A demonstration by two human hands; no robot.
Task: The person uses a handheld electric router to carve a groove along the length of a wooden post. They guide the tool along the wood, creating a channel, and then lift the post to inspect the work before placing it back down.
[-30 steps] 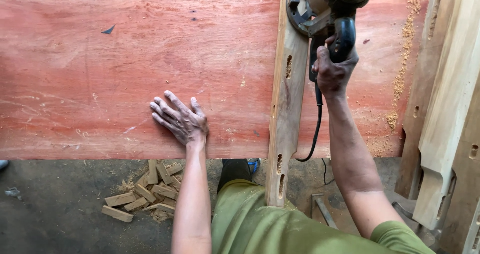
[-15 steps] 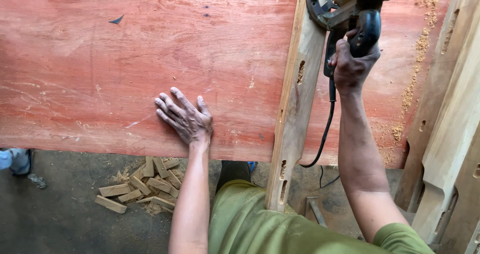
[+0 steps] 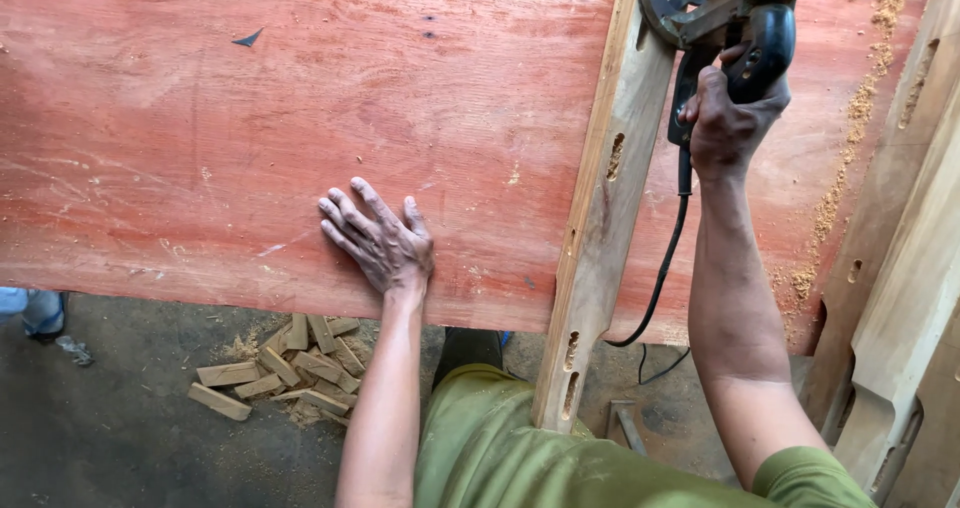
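A broad reddish wooden board [image 3: 250,118] fills the upper two thirds of the frame, lying flat like a bench top, its near edge running across the middle of the picture. Below it, the dusty grey floor [image 3: 110,438] takes the lower left. Pale shaped timber pieces [image 3: 900,298] with mortise slots stand along the right edge of the frame. A long pale wooden rail [image 3: 600,238], also slotted, lies across the board from the upper centre down to the lower centre, overhanging the near edge.

The person's green shirt [image 3: 520,458] shows at the bottom centre. At the top right sits a handheld power tool [image 3: 715,8] with a round metal base, resting on the upper end of the rail; its black cord [image 3: 665,268] hangs down between the rail and the right forearm.

The right hand [image 3: 728,118], upper right, has its fingers closed round the tool's black handle. The left hand [image 3: 378,238], in the centre of the frame, lies palm down on the board just above its near edge, fingers spread flat and holding nothing.

A heap of small wooden offcuts [image 3: 290,363] lies on the floor in the lower left, under the board's edge. Sawdust [image 3: 850,158] trails down the board at the right. A small dark chip [image 3: 247,38] sits on the board at upper left.
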